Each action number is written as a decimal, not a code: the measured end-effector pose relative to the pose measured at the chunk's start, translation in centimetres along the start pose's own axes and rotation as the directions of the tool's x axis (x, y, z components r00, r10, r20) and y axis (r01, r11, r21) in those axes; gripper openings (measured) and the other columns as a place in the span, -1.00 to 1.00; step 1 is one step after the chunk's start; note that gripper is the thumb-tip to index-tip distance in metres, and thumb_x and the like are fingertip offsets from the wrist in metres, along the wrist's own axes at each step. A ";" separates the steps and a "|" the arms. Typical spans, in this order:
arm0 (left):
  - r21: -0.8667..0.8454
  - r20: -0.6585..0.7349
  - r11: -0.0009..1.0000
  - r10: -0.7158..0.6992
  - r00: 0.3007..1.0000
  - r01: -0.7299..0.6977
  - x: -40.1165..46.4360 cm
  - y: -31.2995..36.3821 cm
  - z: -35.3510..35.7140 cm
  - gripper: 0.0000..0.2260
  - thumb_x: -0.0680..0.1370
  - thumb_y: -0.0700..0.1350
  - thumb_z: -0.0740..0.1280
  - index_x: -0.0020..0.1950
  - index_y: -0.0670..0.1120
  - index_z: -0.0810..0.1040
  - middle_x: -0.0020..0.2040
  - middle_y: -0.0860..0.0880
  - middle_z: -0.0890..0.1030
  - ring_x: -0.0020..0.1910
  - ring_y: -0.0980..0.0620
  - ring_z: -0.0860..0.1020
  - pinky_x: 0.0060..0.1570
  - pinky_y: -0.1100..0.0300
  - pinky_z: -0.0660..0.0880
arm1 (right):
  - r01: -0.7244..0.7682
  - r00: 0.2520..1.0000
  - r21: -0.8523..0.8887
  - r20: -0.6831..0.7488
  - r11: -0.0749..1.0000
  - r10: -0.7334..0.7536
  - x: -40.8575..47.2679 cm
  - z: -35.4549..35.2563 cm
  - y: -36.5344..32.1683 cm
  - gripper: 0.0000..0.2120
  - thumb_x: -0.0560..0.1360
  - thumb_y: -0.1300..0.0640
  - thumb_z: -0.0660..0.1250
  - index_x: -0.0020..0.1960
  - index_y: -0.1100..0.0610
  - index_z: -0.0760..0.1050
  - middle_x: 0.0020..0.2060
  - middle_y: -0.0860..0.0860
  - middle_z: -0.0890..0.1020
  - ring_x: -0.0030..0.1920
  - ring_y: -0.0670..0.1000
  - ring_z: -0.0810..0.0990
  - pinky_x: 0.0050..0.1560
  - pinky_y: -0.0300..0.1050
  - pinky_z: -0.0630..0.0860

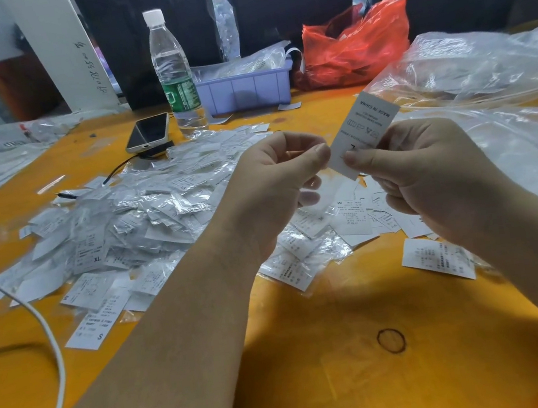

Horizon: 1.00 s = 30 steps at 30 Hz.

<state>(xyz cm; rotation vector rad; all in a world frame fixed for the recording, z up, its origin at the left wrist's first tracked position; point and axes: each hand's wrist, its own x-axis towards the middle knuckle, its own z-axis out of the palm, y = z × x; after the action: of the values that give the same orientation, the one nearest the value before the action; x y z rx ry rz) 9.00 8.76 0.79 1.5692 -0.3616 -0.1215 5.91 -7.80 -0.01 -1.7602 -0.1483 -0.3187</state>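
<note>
Plainly, the label (365, 126) is held in the air over the middle of the table (314, 352). The right hand (428, 179) pinches its lower end between thumb and forefinger. The left hand (274, 175), fingers curled, seems to nip the same end at its left edge.

Both holds are narrow. A slip would probably drop this "L" label among the loose labels (354, 216) just below, where an "M" shows, and mix the sizes. Pulling the hands apart could crease it.

The left fingertips are hidden behind the thumb, so whether they also hold a clear sleeve is unclear. The fine print is too small to read. What fills the tray (246, 90) and red bag (356, 45) at the far edge is hard to make out.
</note>
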 end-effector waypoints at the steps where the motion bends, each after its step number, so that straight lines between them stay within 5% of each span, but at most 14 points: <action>1: 0.002 0.000 1.000 -0.001 1.000 0.001 0.0 0.0 0.0 -0.97 0.56 -0.20 0.37 -0.07 -0.09 0.59 -0.21 -0.01 0.61 -0.33 0.12 0.52 -0.27 0.21 0.53 | 0.038 0.999 -0.031 0.009 0.999 -0.037 0.0 0.0 0.0 -0.90 0.53 0.22 0.37 0.03 0.12 0.62 -0.62 -0.26 0.44 -0.59 -0.24 0.43 -0.50 -0.48 0.29; 18: 0.127 0.096 0.991 -0.045 0.994 0.032 -0.2 0.1 0.1 -0.91 0.57 -0.23 0.33 0.03 -0.15 0.62 -0.15 -0.04 0.62 -0.27 0.13 0.52 -0.20 0.24 0.49 | 0.091 0.987 0.051 0.129 0.995 -0.097 -0.1 -0.1 -0.5 -0.97 0.48 0.33 0.37 -0.08 0.25 0.55 -0.60 -0.24 0.49 -0.59 -0.27 0.46 -0.53 -0.49 0.33; 23: 0.153 0.109 0.988 -0.027 0.994 0.010 -0.2 0.1 0.0 -0.94 0.54 -0.19 0.39 -0.02 -0.16 0.61 -0.23 -0.01 0.58 -0.33 0.14 0.48 -0.23 0.26 0.48 | -0.063 0.979 0.050 0.200 0.997 0.051 0.3 -0.6 -0.3 -0.77 0.42 0.10 0.42 0.01 0.19 0.62 -0.59 -0.13 0.29 -0.59 -0.14 0.17 -0.58 -0.29 0.15; 30: 0.147 0.101 0.989 -0.021 0.995 0.006 -0.2 -0.1 -0.1 -0.97 0.54 -0.17 0.39 -0.09 -0.10 0.62 -0.30 0.05 0.56 -0.36 0.14 0.47 -0.29 0.30 0.48 | -0.070 0.996 0.105 0.064 0.992 0.064 1.0 -1.5 -0.6 -0.91 0.54 0.21 0.33 -0.11 0.18 0.60 -0.56 -0.07 0.24 -0.57 -0.12 0.13 -0.60 -0.31 0.13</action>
<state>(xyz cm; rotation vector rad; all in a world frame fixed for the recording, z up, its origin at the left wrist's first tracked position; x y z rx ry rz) 8.85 8.86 0.71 1.7150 -0.4483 -0.1899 6.47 -9.21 1.06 -1.6656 -0.1463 -0.2054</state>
